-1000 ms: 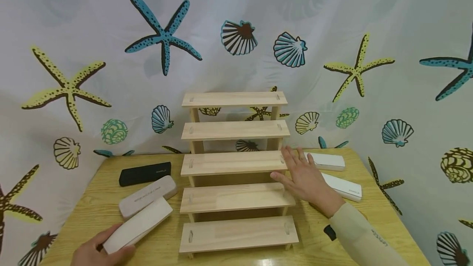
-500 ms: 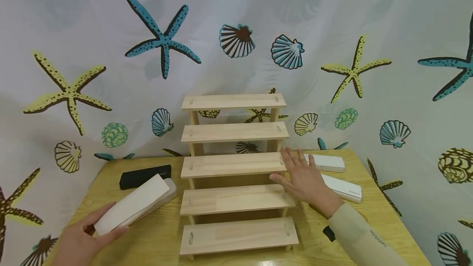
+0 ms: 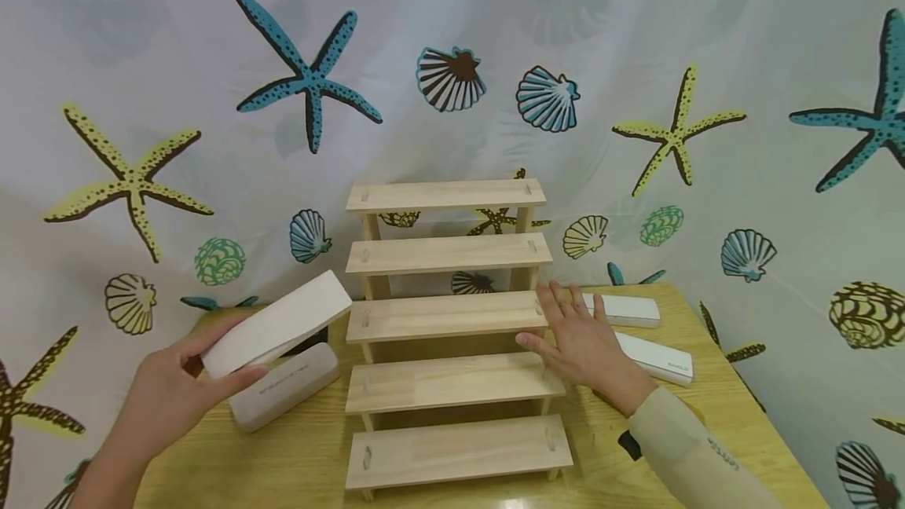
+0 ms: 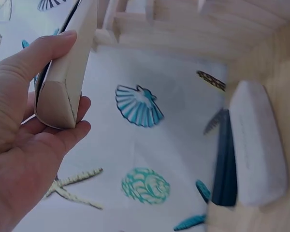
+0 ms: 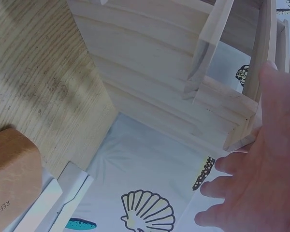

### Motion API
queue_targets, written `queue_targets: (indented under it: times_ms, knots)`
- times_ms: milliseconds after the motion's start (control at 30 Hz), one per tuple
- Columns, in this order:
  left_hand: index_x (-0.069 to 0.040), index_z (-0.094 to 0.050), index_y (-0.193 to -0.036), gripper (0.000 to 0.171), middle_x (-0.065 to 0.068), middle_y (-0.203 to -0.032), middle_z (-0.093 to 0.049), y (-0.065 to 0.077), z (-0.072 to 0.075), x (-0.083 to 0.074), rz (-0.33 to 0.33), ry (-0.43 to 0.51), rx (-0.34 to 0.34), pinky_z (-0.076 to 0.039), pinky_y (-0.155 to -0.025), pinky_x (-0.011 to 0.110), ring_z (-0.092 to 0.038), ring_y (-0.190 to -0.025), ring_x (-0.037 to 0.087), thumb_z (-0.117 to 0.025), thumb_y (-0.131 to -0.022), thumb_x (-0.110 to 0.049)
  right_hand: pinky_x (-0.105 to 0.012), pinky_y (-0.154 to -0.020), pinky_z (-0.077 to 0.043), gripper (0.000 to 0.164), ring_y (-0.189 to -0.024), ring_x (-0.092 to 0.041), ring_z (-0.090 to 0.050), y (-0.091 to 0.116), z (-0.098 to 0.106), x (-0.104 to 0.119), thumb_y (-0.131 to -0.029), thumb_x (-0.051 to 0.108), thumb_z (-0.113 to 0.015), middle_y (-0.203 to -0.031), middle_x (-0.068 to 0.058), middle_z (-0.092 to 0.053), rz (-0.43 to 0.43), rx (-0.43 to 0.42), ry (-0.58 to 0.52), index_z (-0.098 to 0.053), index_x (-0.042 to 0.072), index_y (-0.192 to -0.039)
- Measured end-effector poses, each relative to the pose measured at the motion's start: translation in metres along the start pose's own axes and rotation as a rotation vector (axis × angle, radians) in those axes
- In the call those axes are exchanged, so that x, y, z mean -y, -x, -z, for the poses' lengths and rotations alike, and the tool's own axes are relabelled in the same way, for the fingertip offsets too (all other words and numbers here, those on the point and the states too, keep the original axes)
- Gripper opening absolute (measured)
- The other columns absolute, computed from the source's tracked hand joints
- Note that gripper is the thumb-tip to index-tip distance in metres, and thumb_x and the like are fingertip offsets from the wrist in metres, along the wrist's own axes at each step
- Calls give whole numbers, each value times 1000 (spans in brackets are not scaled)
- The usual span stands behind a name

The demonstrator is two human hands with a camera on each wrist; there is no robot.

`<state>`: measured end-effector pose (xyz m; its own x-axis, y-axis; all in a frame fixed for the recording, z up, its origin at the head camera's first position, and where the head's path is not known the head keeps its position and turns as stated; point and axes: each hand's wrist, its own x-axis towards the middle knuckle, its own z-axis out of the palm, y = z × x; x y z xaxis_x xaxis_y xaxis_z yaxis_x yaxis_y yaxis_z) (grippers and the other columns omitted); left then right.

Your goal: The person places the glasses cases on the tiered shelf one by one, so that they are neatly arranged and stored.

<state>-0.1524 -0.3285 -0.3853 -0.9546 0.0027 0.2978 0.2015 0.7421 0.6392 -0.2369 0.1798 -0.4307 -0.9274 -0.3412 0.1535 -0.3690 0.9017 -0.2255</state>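
Observation:
My left hand (image 3: 166, 391) grips a white case (image 3: 279, 324), which looks like a glasses case, by its near end. It hangs tilted above a greyish-white glasses case (image 3: 286, 387) and a black case (image 3: 311, 342) lying on the table. In the left wrist view, thumb and fingers curl round the held case (image 4: 70, 82). My right hand (image 3: 580, 340) rests, fingers spread, on the right end of the middle step of a wooden stepped rack (image 3: 445, 316). All the rack's steps are bare.
Two white cases (image 3: 654, 358) lie on the wooden table (image 3: 233, 470) right of the rack. A brown case (image 5: 12, 176) shows beside them in the right wrist view, mostly hidden by my arm in the head view. A patterned cloth (image 3: 452, 140) hangs behind.
My left hand has lifted the white case up and away, from in front of the greyish-white case to above it and the black one. My right hand has stayed on the rack.

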Motion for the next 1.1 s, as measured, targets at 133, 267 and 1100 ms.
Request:
queue_targets:
  times_ms: [133, 267, 1100]
  knots:
    - [-16, -59, -152, 72, 19, -145, -62, -21, 1, -19, -59, 32, 40, -49, -71, 10, -55, -96, -8, -88, -88, -30, -78, -122, -15, 91, -158, -53, -21, -1, 0, 0, -104, 60, -54, -172, -26, -25, 9, -1, 1, -20, 5, -169]
    - [-16, -57, -153, 72, 22, -144, -63, -43, 0, -38, -100, 30, 87, -50, -73, 12, -56, -99, -2, -87, -90, -33, -78, -121, -17, 92, -157, -53, -23, -1, -1, -1, -104, 61, -55, -171, -26, -25, 12, 2, 8, -21, 5, -168]
    - [-10, -49, -158, 77, 22, -137, -63, -146, -28, -126, -174, -11, 221, -48, -73, 30, -56, -103, 31, -82, -94, -35, -78, -121, -18, 99, -156, -54, -26, -1, 0, -4, -100, 65, -60, -170, -29, -28, 13, 5, -4, -19, 6, -169]
